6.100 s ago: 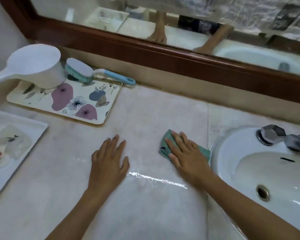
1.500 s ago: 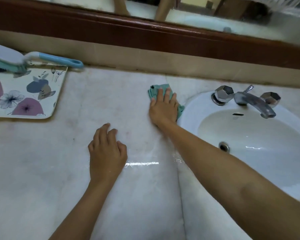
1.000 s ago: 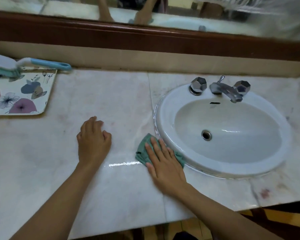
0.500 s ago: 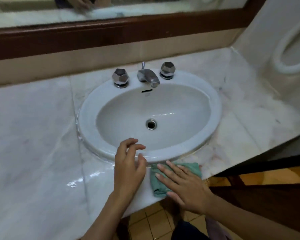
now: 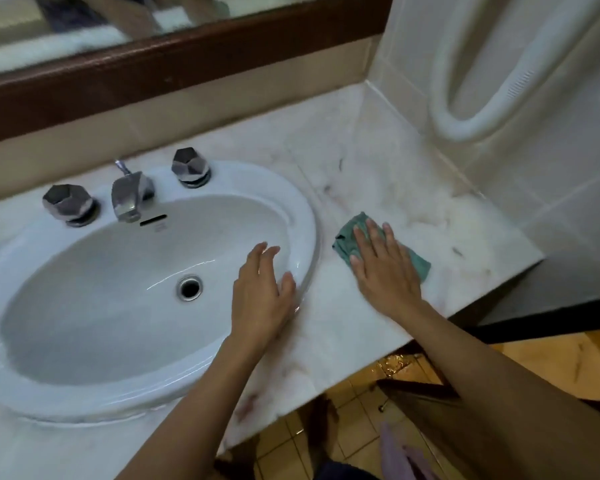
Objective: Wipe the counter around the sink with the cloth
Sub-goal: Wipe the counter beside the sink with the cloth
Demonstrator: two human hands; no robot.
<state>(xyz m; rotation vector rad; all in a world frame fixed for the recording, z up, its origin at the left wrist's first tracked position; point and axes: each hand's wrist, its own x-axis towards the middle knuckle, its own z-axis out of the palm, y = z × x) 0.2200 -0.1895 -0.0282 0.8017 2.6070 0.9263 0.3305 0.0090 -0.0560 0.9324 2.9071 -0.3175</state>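
Observation:
A green cloth [image 5: 347, 239] lies flat on the pale marble counter [image 5: 388, 188] just right of the white oval sink [image 5: 305, 216]. My right hand [image 5: 383, 268] presses down on the cloth with straight, spread fingers, and the cloth shows at its left and right sides. My left hand [image 5: 262, 296] rests with relaxed fingers on the sink's right rim, holding nothing.
A chrome faucet [image 5: 129, 194] with two faceted knobs [image 5: 66, 202] [image 5: 191, 166] stands at the sink's back. A tiled wall with a white looped hose [image 5: 465, 123] closes the counter on the right. The counter's front edge drops to a tiled floor [image 5: 361, 427].
My right hand has slid the cloth from the counter's front edge round to the right of the sink. My left hand moved right along the rim. The view swung right.

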